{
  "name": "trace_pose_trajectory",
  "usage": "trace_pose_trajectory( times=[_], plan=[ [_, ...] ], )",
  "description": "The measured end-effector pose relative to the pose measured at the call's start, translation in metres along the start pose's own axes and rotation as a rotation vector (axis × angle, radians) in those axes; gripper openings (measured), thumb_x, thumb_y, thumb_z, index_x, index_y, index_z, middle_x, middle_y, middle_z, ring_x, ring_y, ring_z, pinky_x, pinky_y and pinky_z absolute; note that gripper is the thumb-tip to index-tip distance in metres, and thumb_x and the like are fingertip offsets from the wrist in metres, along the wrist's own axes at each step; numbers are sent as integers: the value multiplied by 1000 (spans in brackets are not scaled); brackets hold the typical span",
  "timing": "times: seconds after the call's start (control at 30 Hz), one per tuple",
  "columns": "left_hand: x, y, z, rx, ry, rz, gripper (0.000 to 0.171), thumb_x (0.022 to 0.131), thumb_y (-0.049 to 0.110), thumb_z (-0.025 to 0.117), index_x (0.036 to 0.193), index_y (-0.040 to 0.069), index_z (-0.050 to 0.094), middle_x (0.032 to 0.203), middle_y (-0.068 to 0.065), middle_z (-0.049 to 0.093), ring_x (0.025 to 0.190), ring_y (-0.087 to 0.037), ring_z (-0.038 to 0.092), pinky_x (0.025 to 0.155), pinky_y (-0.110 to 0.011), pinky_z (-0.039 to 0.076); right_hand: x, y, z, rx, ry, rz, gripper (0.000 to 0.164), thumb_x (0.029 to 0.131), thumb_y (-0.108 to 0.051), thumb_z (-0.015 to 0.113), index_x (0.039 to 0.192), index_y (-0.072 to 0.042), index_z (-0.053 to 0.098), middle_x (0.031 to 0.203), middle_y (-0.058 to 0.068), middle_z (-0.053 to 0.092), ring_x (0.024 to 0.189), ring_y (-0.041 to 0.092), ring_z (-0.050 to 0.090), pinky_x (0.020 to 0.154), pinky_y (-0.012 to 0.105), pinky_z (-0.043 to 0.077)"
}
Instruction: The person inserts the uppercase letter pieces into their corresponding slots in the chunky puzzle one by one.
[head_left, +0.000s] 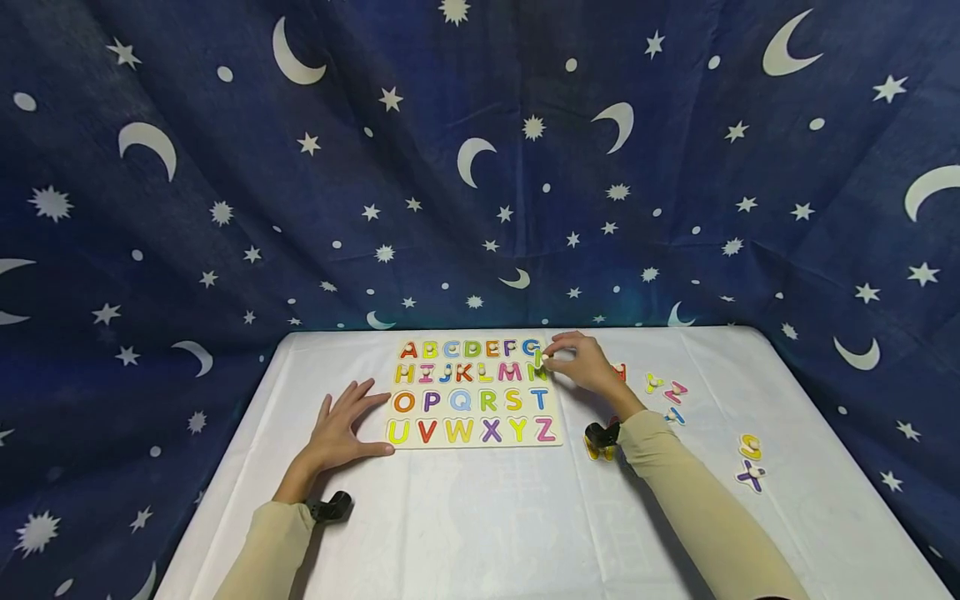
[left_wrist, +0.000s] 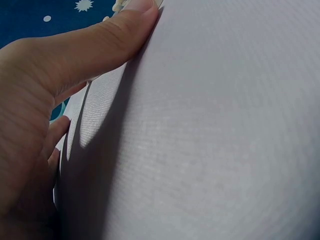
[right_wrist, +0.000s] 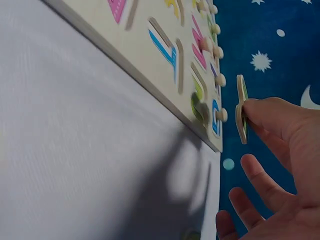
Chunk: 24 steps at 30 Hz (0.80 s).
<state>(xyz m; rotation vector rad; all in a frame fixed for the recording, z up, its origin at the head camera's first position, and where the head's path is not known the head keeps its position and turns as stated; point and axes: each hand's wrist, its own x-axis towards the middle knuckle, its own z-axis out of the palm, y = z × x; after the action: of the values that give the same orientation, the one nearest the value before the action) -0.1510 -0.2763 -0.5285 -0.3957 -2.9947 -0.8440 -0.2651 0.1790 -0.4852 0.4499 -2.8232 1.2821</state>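
Observation:
A wooden alphabet puzzle board [head_left: 476, 413] lies on the white table, with knobbed letters in its two upper rows. My right hand [head_left: 583, 364] pinches a green-faced letter piece [right_wrist: 242, 110] between thumb and forefinger, raised just above the board near the N recess [right_wrist: 199, 97]. In the right wrist view this piece is edge-on, apart from the board; its other fingers are spread. Beside the board's left edge is my left hand [head_left: 337, 433], fingers spread, with thumb and fingertips touching that edge. The blue G piece [head_left: 530, 346] sits in the top row.
Loose letters lie right of the board: yellow Y [head_left: 654, 382], pink Z [head_left: 676, 392], blue T [head_left: 674, 416], a yellow piece [head_left: 750, 447] and purple X [head_left: 751, 475]. A red piece [head_left: 619, 372] and a yellow piece [head_left: 597, 450] are partly hidden by the right arm. A starry curtain [head_left: 480, 167] hangs behind.

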Motion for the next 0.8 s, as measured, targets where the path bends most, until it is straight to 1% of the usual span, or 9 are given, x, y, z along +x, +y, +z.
trace_pose_trajectory(
  times=[0.07, 0.2, 0.37, 0.57, 0.8],
  plan=[
    [0, 0, 0, -3, 1, 0, 96, 63, 59, 91, 145, 23, 59, 165, -16, 34, 154, -44, 17, 119, -72, -3, 1, 1, 5, -1, -1, -6, 16, 87, -15, 81, 100, -6, 81, 134, 22, 63, 131, 42, 51, 116, 57, 34],
    [0, 0, 0, -5, 2, -3, 95, 63, 59, 92, 145, 22, 59, 164, -16, 34, 154, -44, 17, 119, -72, -3, 1, 3, 14, -16, -4, 11, 14, 87, -16, 82, 98, -8, 81, 136, 21, 62, 132, 43, 45, 113, 58, 32],
    [0, -1, 0, 8, 5, -3, 96, 63, 60, 91, 145, 22, 59, 165, -15, 34, 154, -44, 17, 119, -72, -3, 1, 5, 22, -51, 0, 18, 12, 86, -15, 82, 96, -8, 81, 136, 21, 62, 130, 44, 45, 108, 57, 35],
    [-1, 1, -1, 4, 28, 15, 95, 63, 59, 91, 144, 21, 60, 163, -18, 36, 153, -46, 20, 118, -74, -1, -1, 2, 26, -67, -10, 85, 14, 85, -18, 82, 97, -10, 82, 139, 18, 60, 130, 42, 42, 108, 59, 36],
    [0, 1, -1, 12, 24, 12, 95, 63, 60, 91, 144, 21, 59, 163, -17, 35, 153, -46, 19, 118, -73, -1, -4, -2, 25, -89, -25, 109, 14, 85, -17, 83, 97, -10, 82, 139, 18, 60, 130, 42, 41, 107, 60, 35]
  ],
)
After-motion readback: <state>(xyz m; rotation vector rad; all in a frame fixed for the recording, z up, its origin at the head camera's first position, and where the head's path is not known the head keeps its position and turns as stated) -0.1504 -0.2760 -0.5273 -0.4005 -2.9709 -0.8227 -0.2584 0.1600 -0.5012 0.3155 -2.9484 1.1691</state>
